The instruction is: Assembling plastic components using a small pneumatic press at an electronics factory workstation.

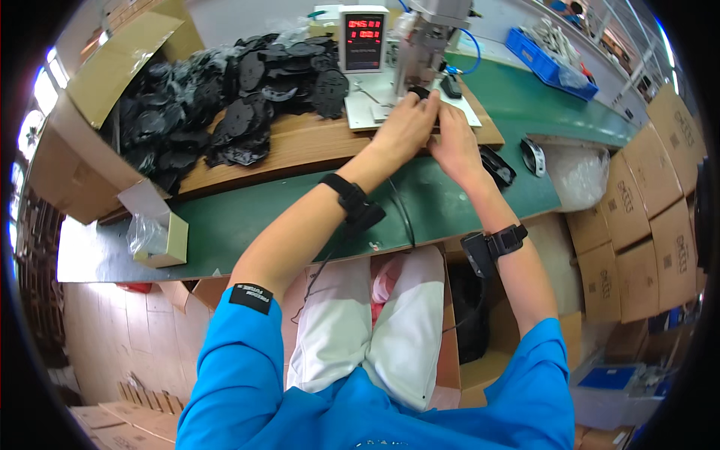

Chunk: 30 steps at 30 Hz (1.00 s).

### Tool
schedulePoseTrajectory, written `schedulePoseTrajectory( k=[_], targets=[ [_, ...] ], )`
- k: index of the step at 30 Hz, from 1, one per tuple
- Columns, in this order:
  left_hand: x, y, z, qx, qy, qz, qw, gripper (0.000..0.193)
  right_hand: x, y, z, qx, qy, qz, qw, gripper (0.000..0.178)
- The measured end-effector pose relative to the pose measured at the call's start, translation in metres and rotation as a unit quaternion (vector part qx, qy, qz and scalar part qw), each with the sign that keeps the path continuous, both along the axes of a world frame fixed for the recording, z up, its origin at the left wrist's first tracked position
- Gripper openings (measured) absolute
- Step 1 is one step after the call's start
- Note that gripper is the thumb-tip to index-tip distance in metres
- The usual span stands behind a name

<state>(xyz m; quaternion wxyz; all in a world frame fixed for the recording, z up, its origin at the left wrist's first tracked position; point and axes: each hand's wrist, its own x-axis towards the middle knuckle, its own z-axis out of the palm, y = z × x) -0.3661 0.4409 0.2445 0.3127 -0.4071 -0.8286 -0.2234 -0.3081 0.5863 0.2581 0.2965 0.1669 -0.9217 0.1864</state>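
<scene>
Both my hands are together under the head of a bench press machine (429, 52), over its white base plate (360, 112). My left hand (405, 129) has its fingers closed at a small black plastic part (419, 92), only partly visible past the fingertips. Close against it, my right hand (456, 144) has its fingers bent and drawn together; what they hold, if anything, is hidden. A small black piece (451, 86) lies on the plate beyond my right fingers. Next to my right wrist sits an open black casing (497, 166).
Heaped black discs (247, 67) fill the left of the wooden board (300, 146). A display box (364, 39) with red digits stands by the press. A silver-grey ring-shaped part (533, 157), a small open carton (166, 238), a blue bin (551, 64) and stacked cartons (630, 210) surround the green table.
</scene>
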Motion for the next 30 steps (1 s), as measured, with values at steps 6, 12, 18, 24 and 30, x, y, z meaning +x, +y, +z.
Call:
schedulePoseTrajectory(
  k=[6, 12, 18, 24, 30],
  targets=[
    [0.013, -0.026, -0.002, 0.008, -0.001, -0.017, 1.0, 0.066, -0.026, -0.012, 0.001, 0.042, 0.036, -0.065, 0.996, 0.043],
    [0.087, -0.128, 0.019, -0.053, -0.076, 0.208, 0.974, 0.057, -0.033, 0.012, -0.001, 0.025, 0.046, -0.054, 0.997, 0.031],
    [0.095, -0.245, -0.018, -0.14, -0.09, 0.39, 0.905, 0.048, -0.04, 0.005, -0.004, 0.026, 0.052, -0.036, 0.998, 0.03],
    [0.096, -0.259, -0.014, -0.098, -0.146, 0.306, 0.935, 0.038, -0.033, 0.004, -0.003, 0.024, 0.05, -0.033, 0.998, 0.025],
    [0.109, -0.272, -0.017, -0.056, -0.123, 0.249, 0.959, 0.048, -0.035, 0.002, -0.001, 0.026, 0.044, -0.038, 0.998, 0.029]
  ],
)
